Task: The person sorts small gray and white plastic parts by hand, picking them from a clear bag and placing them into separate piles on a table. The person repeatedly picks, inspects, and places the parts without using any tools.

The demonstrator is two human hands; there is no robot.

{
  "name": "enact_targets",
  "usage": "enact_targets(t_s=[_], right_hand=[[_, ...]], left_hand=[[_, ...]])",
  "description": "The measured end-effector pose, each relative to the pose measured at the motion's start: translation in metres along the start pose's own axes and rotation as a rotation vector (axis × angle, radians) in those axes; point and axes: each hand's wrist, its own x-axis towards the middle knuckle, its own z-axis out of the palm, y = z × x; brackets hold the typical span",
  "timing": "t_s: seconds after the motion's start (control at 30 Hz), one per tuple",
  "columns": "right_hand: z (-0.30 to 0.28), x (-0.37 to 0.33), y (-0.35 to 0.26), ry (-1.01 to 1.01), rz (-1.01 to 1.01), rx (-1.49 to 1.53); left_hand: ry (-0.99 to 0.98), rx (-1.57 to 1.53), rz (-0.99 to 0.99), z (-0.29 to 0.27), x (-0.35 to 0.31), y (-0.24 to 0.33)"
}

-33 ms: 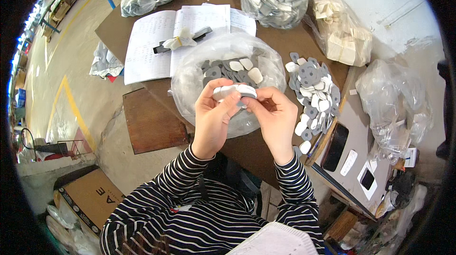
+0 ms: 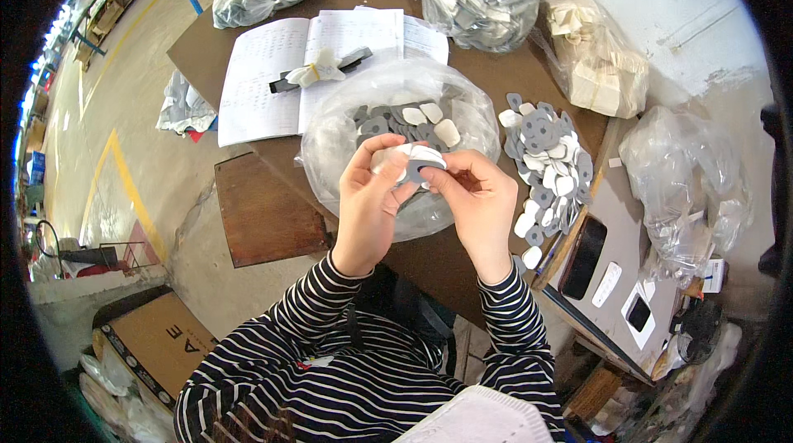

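Over a clear plastic bag (image 2: 326, 164), my two hands meet around a small stack of rounded white-and-grey pads (image 2: 426, 157). My left hand (image 2: 368, 210) grips the stack between thumb and fingers. From the other side, my right hand (image 2: 483, 216) has thumb and forefinger closed on its right end, where a grey pad face with a darker hole tilts outward. Loose grey and white pads (image 2: 446, 131) lie inside the bag just beyond my fingers. To the right on the brown table is a heap of similar pads (image 2: 541, 146), some grey with holes, some plain white.
An open notebook (image 2: 252, 88) holds a banded white bundle (image 2: 316, 71). Filled plastic bags (image 2: 479, 1) line the far side, with another bag (image 2: 599, 63) by the wall. A dark phone (image 2: 583, 257) lies on the right-hand surface. A cardboard box (image 2: 161, 340) stands low left.
The grey pad in my fingers now shows more of its face, turned out from the stack. My left thumb has shifted slightly; both hands stay over the bag.
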Motion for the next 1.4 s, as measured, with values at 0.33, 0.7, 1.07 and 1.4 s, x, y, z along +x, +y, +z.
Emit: enact_targets(t_s=[0.33, 0.7, 1.07, 1.4], right_hand=[[0.027, 0.017, -0.006, -0.066, 0.113, 0.102], [0.011, 0.042, -0.002, -0.057, -0.169, -0.284], [0.015, 0.028, -0.005, -0.252, -0.064, -0.038], [-0.032, -0.009, 0.016, 0.188, -0.304, -0.442]], left_hand=[[0.141, 0.037, -0.034, -0.031, 0.015, 0.022], [0.021, -0.018, -0.053, -0.030, 0.015, 0.039], [0.027, 0.377, 0.005, -0.030, 0.006, 0.028], [0.076, 0.531, 0.266, -0.048, 0.003, 0.032]])
